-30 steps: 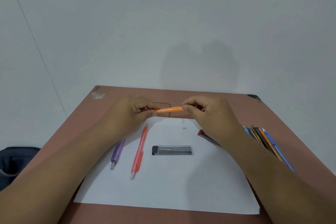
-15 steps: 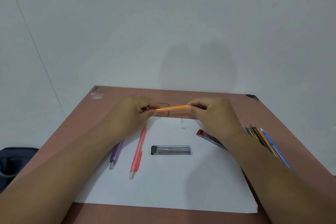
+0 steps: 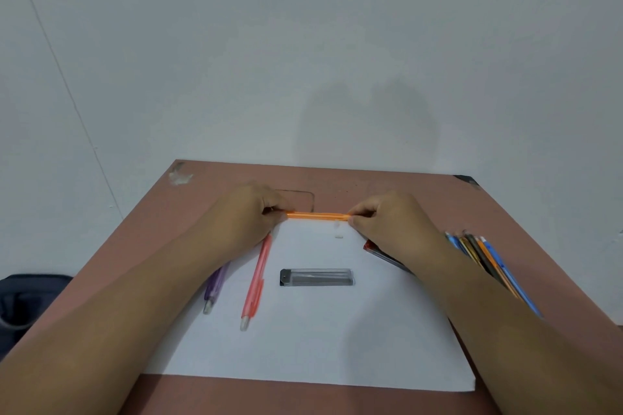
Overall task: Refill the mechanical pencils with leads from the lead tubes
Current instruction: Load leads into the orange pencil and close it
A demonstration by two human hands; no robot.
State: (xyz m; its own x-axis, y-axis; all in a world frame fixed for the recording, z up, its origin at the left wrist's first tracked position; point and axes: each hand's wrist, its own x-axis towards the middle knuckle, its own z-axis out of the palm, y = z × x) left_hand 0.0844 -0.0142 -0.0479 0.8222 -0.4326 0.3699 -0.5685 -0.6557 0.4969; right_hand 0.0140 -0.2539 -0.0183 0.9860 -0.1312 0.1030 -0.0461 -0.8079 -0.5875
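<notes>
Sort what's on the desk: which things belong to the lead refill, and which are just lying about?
Job: orange pencil held by left hand and right hand; purple pencil; pink pencil; clear lead tube; red-capped tube.

Lying about: colored pencil bundle; white paper; dark bag.

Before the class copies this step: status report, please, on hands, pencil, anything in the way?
Left hand and right hand each pinch an end of the orange pencil, level above the paper. Lead tube lies untouched. Nothing in the way.
</notes>
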